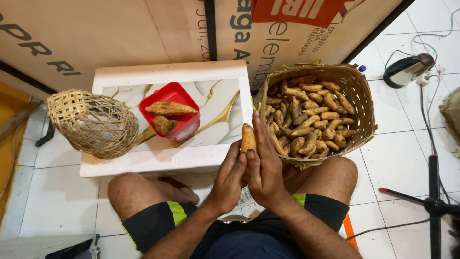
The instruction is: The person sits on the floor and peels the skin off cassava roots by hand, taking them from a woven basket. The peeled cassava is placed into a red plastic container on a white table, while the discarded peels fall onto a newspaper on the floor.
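Both hands meet in front of me around one orange-brown sweet potato [248, 137], held upright. My left hand [229, 178] cups it from the left, and my right hand [262, 165] presses against its right side with fingers straight. Just right of the hands, a large woven basket [360, 91] holds several similar sweet potatoes [311, 115]. To the left, a red square container [178, 92] on a low white table [143, 163] holds two sweet potatoes [171, 108].
An overturned woven basket [93, 123] sits on the table's left end. Cardboard panels [120, 33] stand behind the table. An electric kettle [407, 69], cables and a black stand leg [433, 192] lie on the white tiled floor at right. My bent knees frame the hands.
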